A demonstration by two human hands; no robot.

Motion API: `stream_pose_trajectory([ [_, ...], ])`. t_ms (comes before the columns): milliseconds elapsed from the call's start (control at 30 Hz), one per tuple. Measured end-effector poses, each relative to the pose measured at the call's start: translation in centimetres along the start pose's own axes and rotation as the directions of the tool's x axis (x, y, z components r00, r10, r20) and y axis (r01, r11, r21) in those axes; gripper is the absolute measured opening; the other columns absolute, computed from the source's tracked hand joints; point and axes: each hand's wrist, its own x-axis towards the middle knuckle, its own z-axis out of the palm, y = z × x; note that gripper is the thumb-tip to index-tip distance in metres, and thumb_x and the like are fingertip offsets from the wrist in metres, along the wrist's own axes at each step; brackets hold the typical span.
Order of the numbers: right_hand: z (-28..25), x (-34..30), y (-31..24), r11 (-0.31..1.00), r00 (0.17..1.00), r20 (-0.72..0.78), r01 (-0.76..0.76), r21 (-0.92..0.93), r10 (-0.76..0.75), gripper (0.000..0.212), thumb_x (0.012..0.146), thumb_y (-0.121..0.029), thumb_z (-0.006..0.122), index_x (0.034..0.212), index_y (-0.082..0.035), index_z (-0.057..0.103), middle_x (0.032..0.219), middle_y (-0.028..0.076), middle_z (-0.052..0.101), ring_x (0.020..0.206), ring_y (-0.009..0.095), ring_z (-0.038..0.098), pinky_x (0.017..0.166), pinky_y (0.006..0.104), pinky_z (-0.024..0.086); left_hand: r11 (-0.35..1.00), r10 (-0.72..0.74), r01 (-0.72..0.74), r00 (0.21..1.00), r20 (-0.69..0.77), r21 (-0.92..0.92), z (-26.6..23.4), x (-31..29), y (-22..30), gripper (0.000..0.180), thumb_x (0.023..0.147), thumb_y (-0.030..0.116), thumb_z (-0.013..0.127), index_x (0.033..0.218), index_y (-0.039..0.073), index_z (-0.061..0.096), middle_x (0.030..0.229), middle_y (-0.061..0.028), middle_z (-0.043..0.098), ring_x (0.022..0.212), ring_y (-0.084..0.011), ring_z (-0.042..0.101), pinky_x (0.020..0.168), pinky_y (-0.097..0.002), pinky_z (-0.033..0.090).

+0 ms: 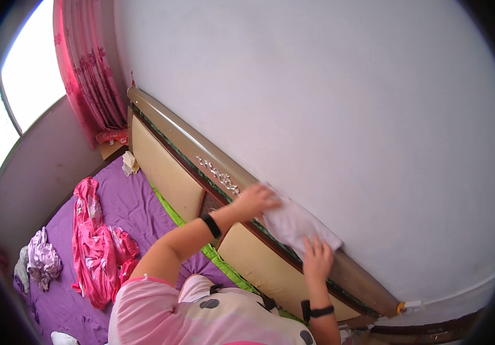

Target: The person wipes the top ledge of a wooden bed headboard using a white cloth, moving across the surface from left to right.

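Observation:
A pale pinkish-white cloth (pixel 298 221) lies along the top rail of a bed headboard (pixel 184 129), against the wall. My left hand (pixel 257 201) is at the cloth's upper left end, its fingers blurred by motion, so their grip cannot be made out. Further right and nearer to me, my right hand (pixel 317 257) rests on the cloth's lower part with its fingers spread. Silvery scrollwork (pixel 219 174) decorates the rail just left of my left hand.
Below the headboard, a purple bed sheet (pixel 135 195) carries crumpled pink fabric (pixel 95 247), a lilac cloth bundle (pixel 44 259) and a small cream cloth (pixel 129 164). A pink curtain (pixel 89 69) hangs beside the window at far left. The headboard's padded panels (pixel 167 167) face the bed.

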Motion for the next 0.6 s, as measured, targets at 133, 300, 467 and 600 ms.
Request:
stream_pose_trajectory([
  [133,3.8,7.7,-6.7,0.988,0.988,-0.049,0.147,0.048,-0.145,0.042,0.080,-0.010,0.054,0.120,-0.025,0.061,0.126,0.006,0.054,0.105,0.032,0.050,0.089,0.0453,0.045,0.969,-0.208,0.212,0.977,-0.040,0.126,-2.4,-4.1,-8.7,0.060,0.066,0.011,0.070,0.122,0.030,0.058,0.127,-0.0003,0.055,0.124,-0.0270,0.045,0.104,-0.0419,0.038],
  [300,8.1,14.6,-14.0,0.972,0.972,-0.111,0.216,0.094,-0.205,0.040,0.084,-0.012,0.050,0.121,-0.025,0.059,0.126,0.010,0.052,0.104,0.034,0.049,0.090,0.0487,0.045,0.914,-0.401,0.401,0.916,0.000,0.058,-5.0,-7.7,-16.8,0.054,0.073,0.007,0.064,0.122,0.029,0.057,0.129,0.0006,0.053,0.126,-0.0278,0.043,0.105,-0.0419,0.036],
  [467,8.9,16.4,-16.4,0.982,0.971,-0.182,0.172,0.077,-0.156,0.042,0.082,-0.009,0.052,0.120,-0.026,0.060,0.124,0.006,0.052,0.104,0.032,0.048,0.090,0.0436,0.045,0.906,-0.421,0.415,0.905,0.061,0.083,-5.5,-8.5,-19.5,0.061,0.070,0.001,0.062,0.124,0.028,0.055,0.132,-0.0009,0.051,0.126,-0.0284,0.043,0.104,-0.0428,0.036],
  [600,8.0,15.1,-15.0,0.979,0.964,-0.213,0.180,0.097,-0.157,0.042,0.080,-0.007,0.054,0.117,-0.025,0.061,0.120,0.006,0.051,0.103,0.032,0.048,0.087,0.0422,0.047,0.910,-0.414,0.408,0.904,0.101,0.079,-5.8,-8.1,-17.3,0.066,0.064,0.006,0.067,0.125,0.027,0.055,0.134,-0.0032,0.048,0.125,-0.0304,0.043,0.104,-0.0450,0.037],
])
